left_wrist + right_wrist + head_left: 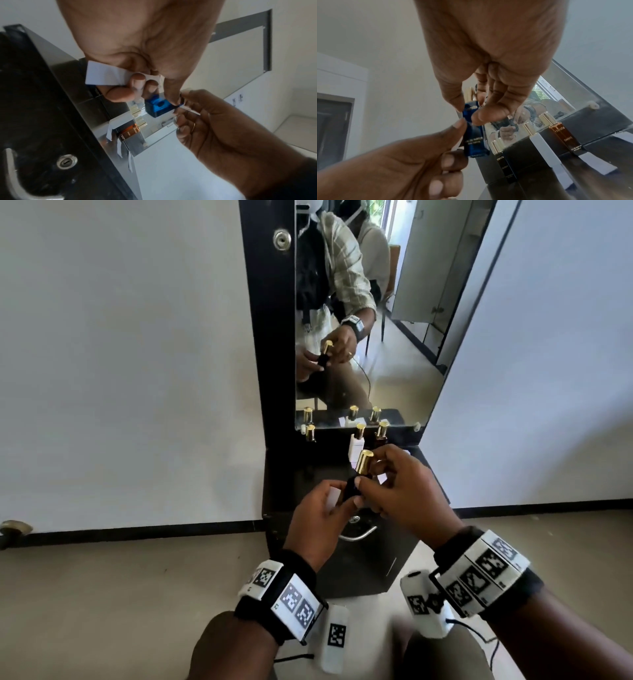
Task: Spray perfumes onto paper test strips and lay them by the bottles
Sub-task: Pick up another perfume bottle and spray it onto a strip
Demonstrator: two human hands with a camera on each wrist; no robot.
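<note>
A dark blue perfume bottle [352, 487] with its gold cap [363, 461] on is held tilted above the black dresser top [308, 474]. My left hand [346, 494] pinches the bottle's lower body [157, 106] between thumb and forefinger. Its other curled fingers clamp a white paper test strip [104, 77] against the palm. My right hand [368, 472] pinches the upper body [471, 112] just under the cap, thumb in front and fingers behind. The spray nozzle is hidden under the cap.
By the mirror [359, 337] stand a black bottle [501, 159], a white bottle [539, 146] and an amber bottle [563, 136], all gold-capped. White strips [597, 163] lie in front of the white and amber ones. A drawer handle [358, 535] and lock lie below.
</note>
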